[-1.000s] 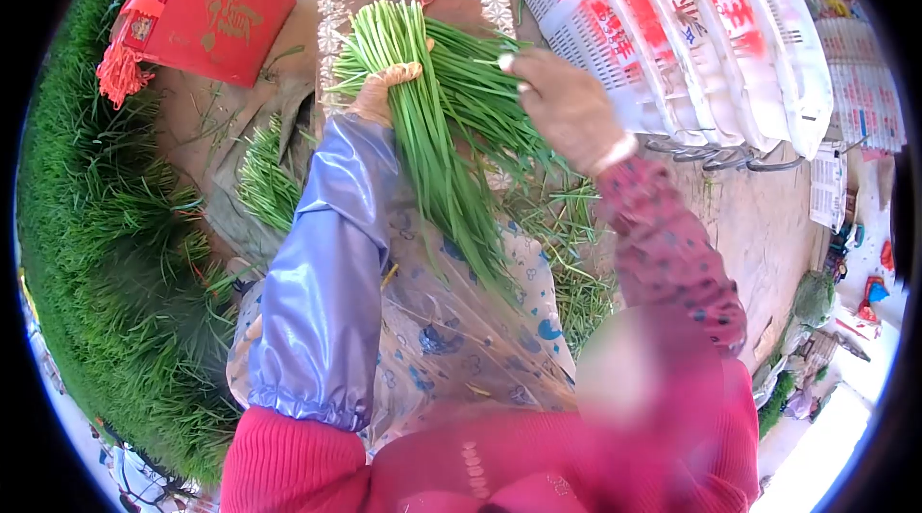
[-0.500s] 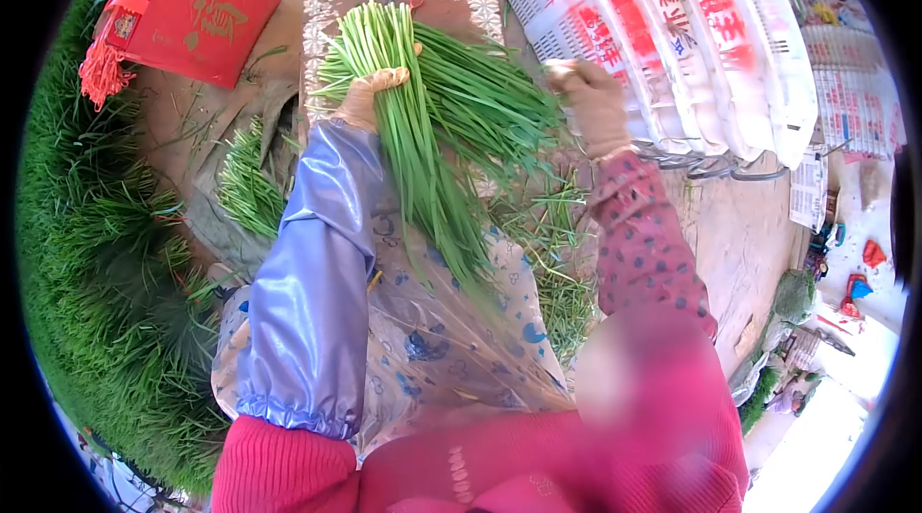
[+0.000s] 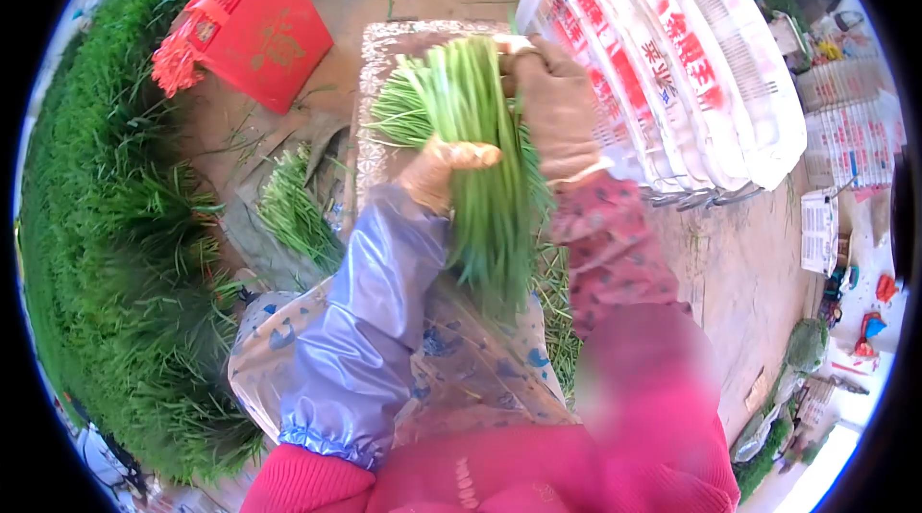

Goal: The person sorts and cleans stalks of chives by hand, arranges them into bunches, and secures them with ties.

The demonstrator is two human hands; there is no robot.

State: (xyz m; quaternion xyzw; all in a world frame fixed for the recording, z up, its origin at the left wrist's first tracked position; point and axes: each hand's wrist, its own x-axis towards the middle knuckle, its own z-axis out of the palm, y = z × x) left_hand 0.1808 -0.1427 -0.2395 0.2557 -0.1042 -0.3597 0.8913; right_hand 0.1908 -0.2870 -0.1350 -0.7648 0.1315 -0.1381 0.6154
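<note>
My left hand [image 3: 444, 167], in a tan glove, is closed around an upright bunch of garlic chives [image 3: 490, 215], whose pale stems point away from me. Its green leaves hang towards my lap. More chives [image 3: 401, 109] lie beneath it on a board with a white patterned border [image 3: 368, 156]. My right hand [image 3: 555, 109], in a brownish glove, is at the right side of the bunch near the stem ends. Its fingers are curled, with something whitish at the fingertips; I cannot make out what it grips.
A long heap of chives [image 3: 106, 273] lines the left side. A red bag [image 3: 274, 47] stands at the upper left. A smaller pile [image 3: 293, 210] lies on a grey cloth [image 3: 245, 244]. Stacked white baskets [image 3: 663, 71] stand at the right, with loose trimmings [image 3: 557, 321] on the floor.
My right hand has moved from beside the baskets leftward to the stem end of the bunch. The held bunch now stands straighter in my left hand. The whole view has shifted slightly.
</note>
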